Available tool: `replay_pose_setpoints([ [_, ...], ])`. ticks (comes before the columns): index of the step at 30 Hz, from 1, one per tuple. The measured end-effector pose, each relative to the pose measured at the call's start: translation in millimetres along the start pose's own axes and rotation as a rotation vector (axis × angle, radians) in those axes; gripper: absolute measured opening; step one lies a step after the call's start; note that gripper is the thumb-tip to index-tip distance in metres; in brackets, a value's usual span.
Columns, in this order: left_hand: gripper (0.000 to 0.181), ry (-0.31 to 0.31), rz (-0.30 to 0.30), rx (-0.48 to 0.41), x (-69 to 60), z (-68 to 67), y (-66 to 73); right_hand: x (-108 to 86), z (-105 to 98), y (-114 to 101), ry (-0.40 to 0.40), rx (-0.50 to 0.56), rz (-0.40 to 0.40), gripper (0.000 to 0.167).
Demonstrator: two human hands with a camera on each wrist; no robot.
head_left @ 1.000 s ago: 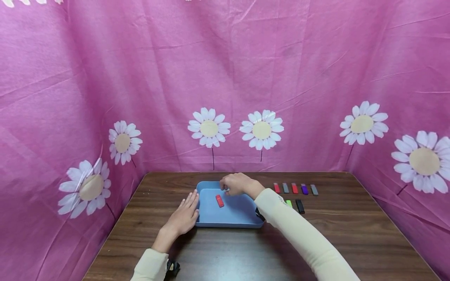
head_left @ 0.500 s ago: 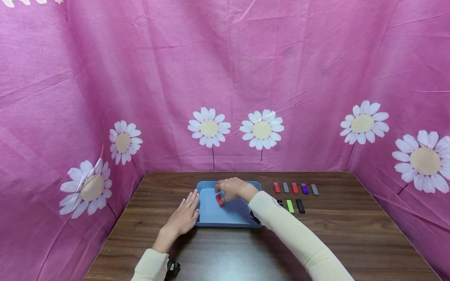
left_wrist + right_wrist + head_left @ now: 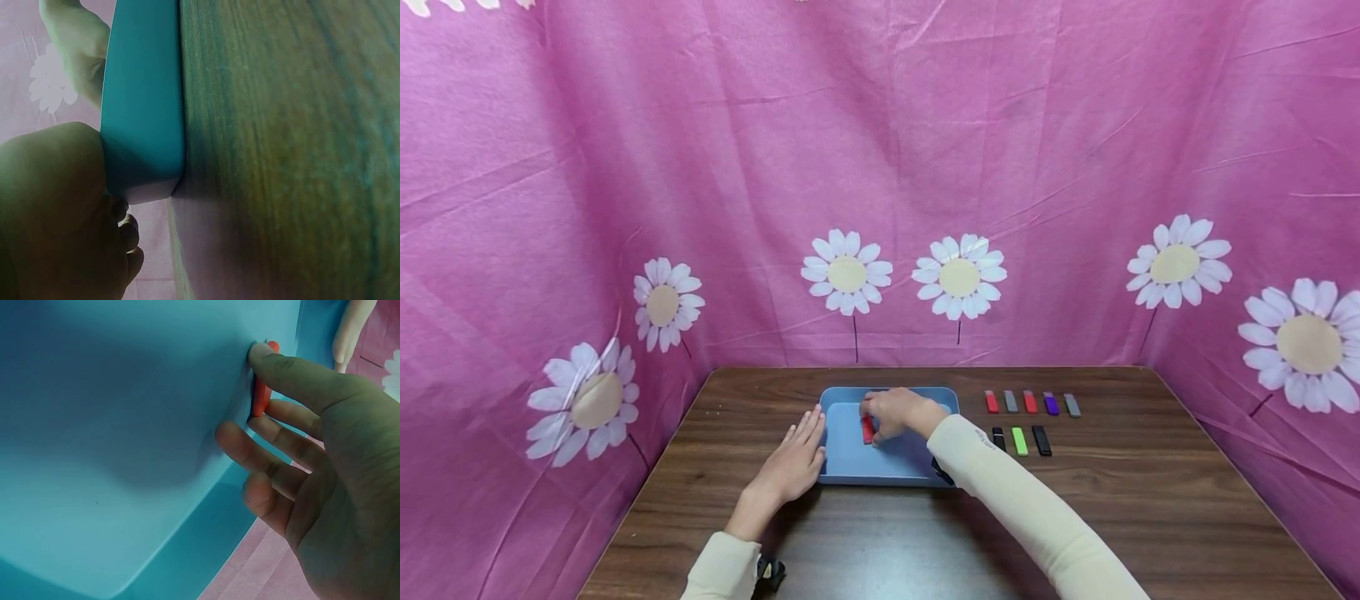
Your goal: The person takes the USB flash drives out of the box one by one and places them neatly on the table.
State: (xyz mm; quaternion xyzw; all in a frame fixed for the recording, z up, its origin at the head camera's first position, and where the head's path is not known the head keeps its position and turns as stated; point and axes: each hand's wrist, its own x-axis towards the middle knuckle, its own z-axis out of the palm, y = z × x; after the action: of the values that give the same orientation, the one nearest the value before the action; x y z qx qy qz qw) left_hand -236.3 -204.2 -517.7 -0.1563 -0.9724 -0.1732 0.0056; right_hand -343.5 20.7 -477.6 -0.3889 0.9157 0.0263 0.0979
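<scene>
A red USB flash drive (image 3: 868, 429) lies on the floor of a shallow blue tray (image 3: 887, 481) in the head view. My right hand (image 3: 898, 412) reaches into the tray and pinches that drive. In the right wrist view, the thumb is at one end of the red drive (image 3: 262, 394) and fingertips are at the other. The remaining fingers curl loosely beside it. Against the tray's left wall rests my left hand (image 3: 793, 454), its fingers straight. The left wrist view shows this palm (image 3: 56, 200) touching the tray's corner (image 3: 144, 125).
Right of the tray, several flash drives stand in two rows on the wooden table (image 3: 1150, 500): red, grey and purple ones behind, with a green drive (image 3: 1019, 442) and black drives (image 3: 1041, 440) in front. A pink flowered curtain (image 3: 887, 167) hangs around the table.
My right hand has come down and toward me from the tray's back edge onto the red flash drive, which has turned straighter. The left hand has stayed put.
</scene>
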Motion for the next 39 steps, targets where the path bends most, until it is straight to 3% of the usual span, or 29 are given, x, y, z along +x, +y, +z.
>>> replay_pose_setpoints([
  [13,0.057,0.009,0.024,-0.007,-0.7,-2.0,1.8,3.0,1.6,-4.7,-0.015,-0.009,0.029,0.046],
  [39,0.059,-0.008,0.003,0.007,0.7,-1.1,0.6,-2.1,-1.2,-1.2,0.015,-0.016,0.008,0.046],
])
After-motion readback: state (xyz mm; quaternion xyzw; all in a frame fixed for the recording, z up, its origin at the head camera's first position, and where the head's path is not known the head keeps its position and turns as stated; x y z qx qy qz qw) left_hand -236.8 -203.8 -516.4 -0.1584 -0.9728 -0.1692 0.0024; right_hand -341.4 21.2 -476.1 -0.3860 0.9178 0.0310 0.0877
